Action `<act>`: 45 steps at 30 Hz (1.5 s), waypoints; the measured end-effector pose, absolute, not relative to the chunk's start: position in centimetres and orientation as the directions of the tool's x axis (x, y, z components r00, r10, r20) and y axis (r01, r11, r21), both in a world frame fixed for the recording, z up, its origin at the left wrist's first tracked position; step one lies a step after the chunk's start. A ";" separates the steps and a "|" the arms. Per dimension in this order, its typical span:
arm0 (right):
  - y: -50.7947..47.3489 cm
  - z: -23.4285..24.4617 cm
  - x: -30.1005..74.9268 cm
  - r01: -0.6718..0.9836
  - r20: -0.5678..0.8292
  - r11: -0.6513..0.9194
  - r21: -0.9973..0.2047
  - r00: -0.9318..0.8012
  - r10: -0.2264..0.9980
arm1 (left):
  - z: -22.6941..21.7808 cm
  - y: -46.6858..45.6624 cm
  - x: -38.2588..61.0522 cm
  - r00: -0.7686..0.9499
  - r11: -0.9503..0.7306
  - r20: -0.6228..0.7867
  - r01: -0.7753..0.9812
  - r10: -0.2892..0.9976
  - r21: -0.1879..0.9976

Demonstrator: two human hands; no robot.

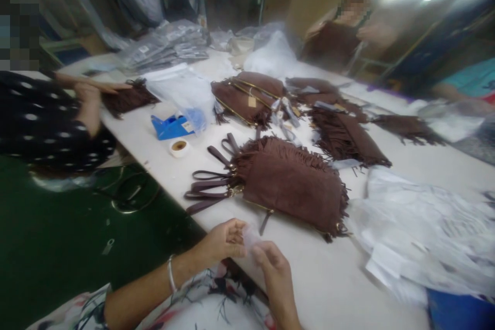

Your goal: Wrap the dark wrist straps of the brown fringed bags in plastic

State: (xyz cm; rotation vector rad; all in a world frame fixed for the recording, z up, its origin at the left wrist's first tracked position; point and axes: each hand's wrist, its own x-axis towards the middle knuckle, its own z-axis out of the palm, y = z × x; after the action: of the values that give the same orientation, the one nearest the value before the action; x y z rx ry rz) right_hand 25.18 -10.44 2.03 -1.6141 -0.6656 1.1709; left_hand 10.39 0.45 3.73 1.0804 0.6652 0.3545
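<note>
My left hand point(228, 241) and my right hand point(274, 265) meet just over the table's near edge. Between their closed fingers is a small, thin, whitish translucent piece point(251, 235), perhaps plastic or paper; I cannot tell which. Just beyond them lies a stack of brown fringed bags point(294, 180), with dark wrist straps point(211, 180) sticking out to the left and a zipper along the near side. Neither hand touches the bags.
A blue tape dispenser point(174, 126) and a tape roll point(179, 148) stand left of the bags. More brown bags point(251, 95) lie behind. Clear plastic bags point(425, 232) cover the right side. A co-worker's hand point(88, 95) rests by a fringed bag point(127, 99); other people are across the table.
</note>
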 end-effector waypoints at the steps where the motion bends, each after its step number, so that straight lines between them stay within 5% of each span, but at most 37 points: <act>1: -10.5 1.8 24.8 -0.204 -0.402 -0.349 -0.915 0.370 0.837 | 3.3 -0.2 10.6 0.739 0.476 -0.324 0.005 0.591 0.880; 6: -10.6 1.4 22.6 -0.411 -0.464 -0.334 -0.848 0.271 0.843 | 2.8 -2.1 11.7 0.647 0.541 -0.413 0.000 0.641 0.841; 10: -10.5 1.9 24.8 -0.133 -0.420 -0.399 -0.907 0.238 0.876 | 3.0 -1.5 11.1 0.589 0.499 -0.466 0.121 0.660 0.858; 13: -9.6 2.1 28.3 0.110 -0.327 -0.418 -0.902 0.459 0.826 | 3.3 -0.3 9.8 0.576 0.323 -0.413 0.257 0.706 0.911; 20: -4.9 0.9 30.4 0.231 -0.256 -0.410 -0.882 0.496 0.830 | 4.9 1.9 8.4 0.576 -0.049 -0.349 0.563 0.739 0.825; 22: -4.2 0.8 29.8 0.173 -0.317 -0.440 -0.881 0.474 0.822 | 5.2 2.1 8.5 0.567 -0.097 -0.342 0.604 0.749 0.791; 25: -4.0 1.1 29.0 -0.136 -0.439 -0.419 -0.898 0.363 0.822 | 5.4 2.3 8.7 0.556 -0.137 -0.348 0.652 0.755 0.745; 30: -4.5 1.5 27.9 -0.490 -0.470 -0.303 -0.818 0.262 0.843 | 5.2 2.5 9.0 0.556 -0.156 -0.355 0.673 0.751 0.723; 38: -4.4 1.0 27.7 -0.440 -0.460 -0.293 -0.849 0.341 0.820 | 4.0 2.5 10.5 0.548 -0.038 -0.389 0.612 0.740 0.790; 45: -4.3 0.2 27.6 -0.438 -0.451 -0.269 -0.858 0.392 0.802 | 2.1 1.6 12.2 0.571 0.320 -0.473 0.352 0.671 0.879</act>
State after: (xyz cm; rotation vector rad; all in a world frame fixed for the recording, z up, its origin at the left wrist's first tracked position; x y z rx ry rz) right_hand 27.56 -4.34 0.19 -1.3876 -0.3567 1.2353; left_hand 12.20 1.65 2.08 1.2830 1.0064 0.2639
